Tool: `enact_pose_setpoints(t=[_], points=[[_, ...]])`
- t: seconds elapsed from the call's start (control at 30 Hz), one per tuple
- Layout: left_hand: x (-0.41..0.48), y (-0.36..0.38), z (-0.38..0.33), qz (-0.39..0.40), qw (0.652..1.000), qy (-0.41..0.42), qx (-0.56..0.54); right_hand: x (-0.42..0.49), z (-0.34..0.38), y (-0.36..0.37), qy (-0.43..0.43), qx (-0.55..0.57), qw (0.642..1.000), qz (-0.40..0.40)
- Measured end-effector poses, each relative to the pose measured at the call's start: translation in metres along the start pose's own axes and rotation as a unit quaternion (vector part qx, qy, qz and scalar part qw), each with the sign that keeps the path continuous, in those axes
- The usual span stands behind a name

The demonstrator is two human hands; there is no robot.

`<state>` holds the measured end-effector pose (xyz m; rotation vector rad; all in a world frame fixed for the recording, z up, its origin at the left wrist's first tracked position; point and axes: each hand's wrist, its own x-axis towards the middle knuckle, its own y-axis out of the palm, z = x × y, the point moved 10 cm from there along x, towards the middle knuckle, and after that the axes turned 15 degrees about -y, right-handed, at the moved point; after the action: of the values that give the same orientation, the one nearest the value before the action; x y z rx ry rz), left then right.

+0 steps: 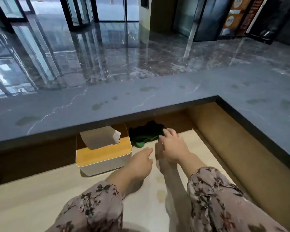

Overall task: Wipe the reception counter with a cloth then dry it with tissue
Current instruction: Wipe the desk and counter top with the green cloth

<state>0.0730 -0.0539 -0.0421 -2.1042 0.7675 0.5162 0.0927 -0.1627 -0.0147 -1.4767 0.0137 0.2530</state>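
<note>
Counter stone first: your reception counter (141, 101) runs wide and L-shaped above everything, grey and marked with dull smudges (97, 106), so it looks unwiped. Its overhang shadows the pale lower desk (40, 198) beneath. On that desk stands the tissue box (104, 156), with one tissue (99, 136) poking out of its wooden lid. Just beside it on the right lies the crumpled green cloth (146, 134), tucked under the lip; how far it runs into the shadow is hard to tell. Your right hand (172, 148) has spread fingers touching the cloth's near edge, not closed on it. Your left hand (141, 163) hovers relaxed and empty beside the box. Lift carelessly and your knuckles may catch the overhang, or the trailing cloth may drag the tissue or nudge the box.
</note>
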Motion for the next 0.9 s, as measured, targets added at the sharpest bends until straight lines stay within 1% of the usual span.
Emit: enact_pose_setpoints(t=[0.1,0.17,0.23,0.3,0.43,0.5,0.6,0.67,0.73,0.83,0.9], points=[[0.018,0.005,0.004,0.003,1.0,0.005,0.02,0.029,0.008,0.014,-0.053,-0.104,0.992,0.055],[0.026,0.007,0.008,0.012,1.0,-0.002,0.021,0.038,0.007,0.021,-0.058,-0.134,0.985,0.09],[0.028,0.008,0.012,0.021,0.999,-0.005,0.029,0.04,0.0,0.028,-0.047,-0.146,0.983,0.106],[0.03,0.004,0.013,0.021,0.999,-0.005,0.036,0.04,-0.004,0.023,-0.029,-0.133,0.986,0.094],[0.029,-0.001,0.012,0.021,1.0,-0.015,0.018,0.034,-0.005,0.008,-0.013,-0.082,0.996,0.04],[0.024,-0.005,0.011,0.009,1.0,-0.018,-0.011,0.025,-0.009,-0.009,-0.008,-0.048,0.998,-0.031],[0.013,-0.013,0.005,-0.033,0.997,-0.015,-0.067,0.001,-0.019,-0.042,-0.005,0.006,0.987,-0.16],[0.003,-0.016,0.001,-0.057,0.992,-0.013,-0.108,-0.023,-0.028,-0.056,0.013,0.048,0.977,-0.208],[-0.01,-0.015,-0.004,-0.069,0.988,-0.007,-0.136,-0.052,-0.036,-0.066,0.037,0.093,0.967,-0.234],[-0.034,-0.006,-0.015,-0.074,0.985,0.013,-0.156,-0.099,-0.046,-0.069,0.071,0.151,0.957,-0.237],[-0.053,0.004,-0.024,-0.075,0.985,0.03,-0.149,-0.131,-0.052,-0.068,0.088,0.2,0.944,-0.246]])
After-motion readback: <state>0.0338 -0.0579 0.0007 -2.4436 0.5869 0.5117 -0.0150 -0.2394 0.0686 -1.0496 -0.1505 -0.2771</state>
